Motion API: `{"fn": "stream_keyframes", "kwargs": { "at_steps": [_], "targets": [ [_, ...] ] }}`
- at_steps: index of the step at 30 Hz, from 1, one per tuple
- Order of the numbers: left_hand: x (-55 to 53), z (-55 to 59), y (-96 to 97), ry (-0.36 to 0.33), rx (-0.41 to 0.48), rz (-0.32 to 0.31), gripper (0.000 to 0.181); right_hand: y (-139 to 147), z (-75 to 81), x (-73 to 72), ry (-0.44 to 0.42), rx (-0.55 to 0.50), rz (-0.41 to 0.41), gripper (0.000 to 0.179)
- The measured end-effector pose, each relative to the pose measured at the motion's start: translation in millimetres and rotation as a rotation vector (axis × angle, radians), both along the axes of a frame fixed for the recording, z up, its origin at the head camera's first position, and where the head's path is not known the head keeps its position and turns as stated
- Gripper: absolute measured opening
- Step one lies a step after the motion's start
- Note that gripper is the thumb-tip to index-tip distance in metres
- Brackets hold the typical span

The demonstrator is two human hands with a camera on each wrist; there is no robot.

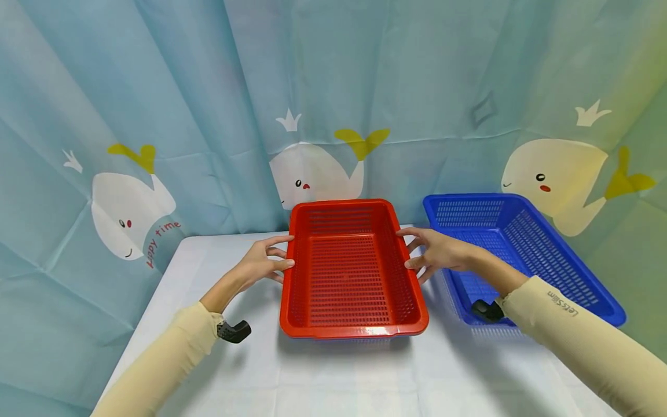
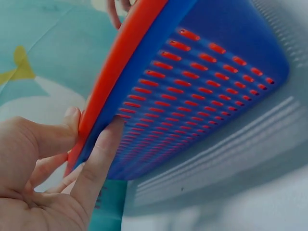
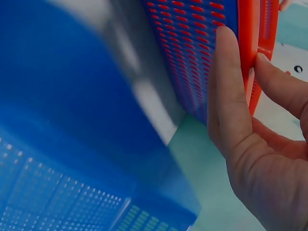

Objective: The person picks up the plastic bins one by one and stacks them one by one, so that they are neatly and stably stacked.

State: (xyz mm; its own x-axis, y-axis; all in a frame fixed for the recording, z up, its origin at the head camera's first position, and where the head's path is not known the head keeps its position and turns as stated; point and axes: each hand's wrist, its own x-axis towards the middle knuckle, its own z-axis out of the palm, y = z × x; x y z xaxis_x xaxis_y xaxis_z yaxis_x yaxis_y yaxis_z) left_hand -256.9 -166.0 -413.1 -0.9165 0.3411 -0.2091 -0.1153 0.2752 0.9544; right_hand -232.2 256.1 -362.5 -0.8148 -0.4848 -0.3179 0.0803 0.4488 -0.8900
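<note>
Since opposite rims (image 1: 418,301) presumably gave balanced support, one red slotted basket (image 1: 354,332), nested in a blue slotted basket (image 2: 250,33), was pinched by left hand (image 1: 259,263) and right hand (image 1: 440,250) near the far edge of the worktop (image 1: 344,382), second blue basket (image 1: 617,315) farther right.

Blue curtain (image 1: 417,69) (whale-printed), white tabletop (image 1: 344,376)

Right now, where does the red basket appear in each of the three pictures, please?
Head: red basket just below the middle, seen from above.
Left wrist: its rim slants from top middle toward lower left; red shows through slots of the blue basket around it.
Right wrist: its rim stands nearly upright, upper right.
Shared landmark: the whale-print curtain.
</note>
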Motion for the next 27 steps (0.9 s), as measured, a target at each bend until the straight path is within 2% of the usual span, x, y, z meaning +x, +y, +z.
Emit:
{"fn": "stream_keyframes", "kwargs": {
  "at_steps": [7, 16, 21, 27],
  "targets": [
    [-1.1, 2.9, 16.5, 0.002, 0.022, -0.002, 0.068, 15.3, 3.3, -0.3, -0.008, -0.016, 0.004, 0.085],
    [-1.3, 3.9, 21.6, -0.01, 0.035, -0.011, 0.068, 20.2, 3.5, 0.1, 0.004, 0.0, 0.0, 0.086],
    [-2.8, 7.6, 20.3, -0.011, 0.006, -0.051, 0.07, 21.0, 4.0, 1.3, -0.007, 0.007, 0.007, 0.085],
    [-6.5, 15.6, 18.4, 0.021, -0.095, -0.112, 0.069, 22.9, 13.1, 2.8, 0.036, 0.074, 0.059, 0.088]
  ]
}}
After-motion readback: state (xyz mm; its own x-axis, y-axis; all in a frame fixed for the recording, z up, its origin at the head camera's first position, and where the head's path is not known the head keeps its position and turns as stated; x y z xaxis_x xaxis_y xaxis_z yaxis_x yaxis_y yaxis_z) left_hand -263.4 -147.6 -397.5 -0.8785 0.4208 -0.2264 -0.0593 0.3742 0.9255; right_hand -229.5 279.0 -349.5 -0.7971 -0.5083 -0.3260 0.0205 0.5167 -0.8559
